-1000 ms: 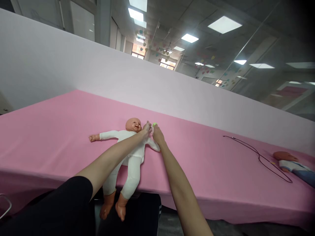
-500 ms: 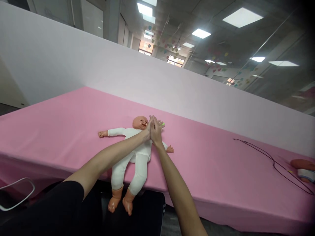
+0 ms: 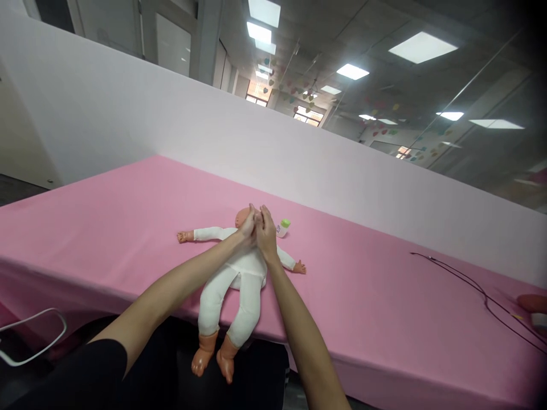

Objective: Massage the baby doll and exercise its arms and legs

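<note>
A baby doll [image 3: 252, 263] in a white suit lies on its back on the pink-covered table [image 3: 363, 285], its feet hanging over the front edge. Above its chest and face my left hand [image 3: 247, 223] and my right hand [image 3: 266, 232] meet, palms facing and touching near the heels. Both hands have their fingers stretched out and pointing away from me. I see nothing held, though the space between the palms is partly hidden. Most of the doll's face is covered by my hands. Just right of my right hand stands a small white bottle [image 3: 282, 229] with a green cap.
Along the back of the table runs a white partition [image 3: 333, 188]. A thin dark cable [image 3: 465, 279] lies on the right side, near a partly visible orange and white object [image 3: 536, 307]. A white curved frame [image 3: 60, 336] shows at the lower left.
My hands have shifted against each other, the left one slightly to the left, with a gap at the fingertips. The bottle, mostly hidden before, now shows. The view has shifted slightly.
</note>
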`<action>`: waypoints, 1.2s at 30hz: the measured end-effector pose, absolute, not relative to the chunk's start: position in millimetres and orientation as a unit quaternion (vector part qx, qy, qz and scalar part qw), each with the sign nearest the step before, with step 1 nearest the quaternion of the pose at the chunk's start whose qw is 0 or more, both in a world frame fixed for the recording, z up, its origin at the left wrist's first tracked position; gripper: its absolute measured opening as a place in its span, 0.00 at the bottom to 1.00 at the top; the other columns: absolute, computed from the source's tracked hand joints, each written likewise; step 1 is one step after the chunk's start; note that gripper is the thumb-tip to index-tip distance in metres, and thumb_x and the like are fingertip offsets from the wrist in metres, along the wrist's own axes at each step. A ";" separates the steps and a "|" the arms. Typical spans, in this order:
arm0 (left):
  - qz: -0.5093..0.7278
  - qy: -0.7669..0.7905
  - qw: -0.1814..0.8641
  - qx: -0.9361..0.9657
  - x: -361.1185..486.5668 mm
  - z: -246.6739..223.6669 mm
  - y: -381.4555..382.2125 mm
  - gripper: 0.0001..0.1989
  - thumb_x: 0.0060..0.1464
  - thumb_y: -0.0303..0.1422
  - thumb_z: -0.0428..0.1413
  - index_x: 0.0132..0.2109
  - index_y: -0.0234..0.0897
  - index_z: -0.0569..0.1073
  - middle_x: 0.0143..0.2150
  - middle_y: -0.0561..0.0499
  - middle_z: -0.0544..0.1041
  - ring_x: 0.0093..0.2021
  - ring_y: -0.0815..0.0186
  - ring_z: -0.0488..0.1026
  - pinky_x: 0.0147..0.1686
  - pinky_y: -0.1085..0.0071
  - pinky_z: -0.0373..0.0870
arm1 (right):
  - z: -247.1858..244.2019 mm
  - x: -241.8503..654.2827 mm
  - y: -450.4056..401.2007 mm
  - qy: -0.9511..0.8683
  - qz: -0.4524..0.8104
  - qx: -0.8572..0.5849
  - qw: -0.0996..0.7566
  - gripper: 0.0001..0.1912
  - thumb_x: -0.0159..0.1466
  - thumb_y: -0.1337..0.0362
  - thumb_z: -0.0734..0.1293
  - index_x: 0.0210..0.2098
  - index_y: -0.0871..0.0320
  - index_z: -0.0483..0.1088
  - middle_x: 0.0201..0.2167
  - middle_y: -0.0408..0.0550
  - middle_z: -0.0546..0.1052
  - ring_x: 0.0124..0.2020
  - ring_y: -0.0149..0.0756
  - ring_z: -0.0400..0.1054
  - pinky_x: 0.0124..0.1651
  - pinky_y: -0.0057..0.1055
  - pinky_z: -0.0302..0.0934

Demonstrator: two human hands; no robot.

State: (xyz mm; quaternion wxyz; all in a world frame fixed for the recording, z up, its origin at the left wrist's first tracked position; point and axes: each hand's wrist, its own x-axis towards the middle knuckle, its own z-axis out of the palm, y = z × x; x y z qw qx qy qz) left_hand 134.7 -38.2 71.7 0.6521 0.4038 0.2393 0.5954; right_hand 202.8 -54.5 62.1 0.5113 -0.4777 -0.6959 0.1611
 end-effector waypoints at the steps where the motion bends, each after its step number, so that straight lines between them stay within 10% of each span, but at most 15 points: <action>1: 0.597 0.247 0.642 0.414 126.7 71.6 -30.3 0.27 0.64 0.55 0.56 0.54 0.37 0.80 0.57 0.35 0.80 0.66 0.50 0.72 0.64 0.58 0.70 | 61.6 210.9 -45.6 -0.673 0.172 -0.489 0.528 0.36 0.74 0.40 0.54 0.69 0.58 0.65 0.72 0.57 0.65 0.73 0.44 0.57 0.74 0.45 0.49; 8: 0.541 0.462 0.369 0.598 69.3 59.6 25.5 0.27 0.64 0.46 0.57 0.65 0.39 0.74 0.71 0.40 0.70 0.70 0.52 0.66 0.66 0.59 0.63 | 37.2 258.6 9.6 -0.590 0.240 -0.592 0.494 0.31 0.71 0.43 0.60 0.59 0.60 0.72 0.62 0.60 0.74 0.63 0.47 0.68 0.67 0.42 0.60; 15: 0.356 0.579 0.295 0.672 69.6 52.3 34.4 0.27 0.70 0.47 0.42 0.53 0.40 0.81 0.58 0.40 0.81 0.55 0.49 0.78 0.51 0.59 0.70 | 29.4 259.9 29.8 -0.575 0.412 -0.579 0.406 0.33 0.71 0.35 0.56 0.59 0.50 0.72 0.58 0.52 0.78 0.53 0.45 0.76 0.49 0.40 0.74; 29: 0.448 0.541 0.379 0.602 60.9 37.6 41.5 0.23 0.48 0.53 0.65 0.39 0.38 0.81 0.38 0.48 0.84 0.41 0.56 0.79 0.40 0.68 0.71 | 44.6 250.7 37.3 -0.600 0.429 -0.556 0.382 0.26 0.64 0.41 0.70 0.53 0.51 0.77 0.49 0.50 0.82 0.47 0.44 0.78 0.41 0.35 0.75; 36: 0.468 0.524 0.383 0.600 60.0 27.0 49.5 0.20 0.61 0.49 0.55 0.32 0.39 0.78 0.35 0.46 0.82 0.37 0.57 0.77 0.34 0.68 0.68 | 31.8 265.1 44.6 -0.579 0.467 -0.545 0.387 0.27 0.69 0.41 0.65 0.56 0.53 0.77 0.52 0.52 0.81 0.44 0.44 0.79 0.36 0.38 0.77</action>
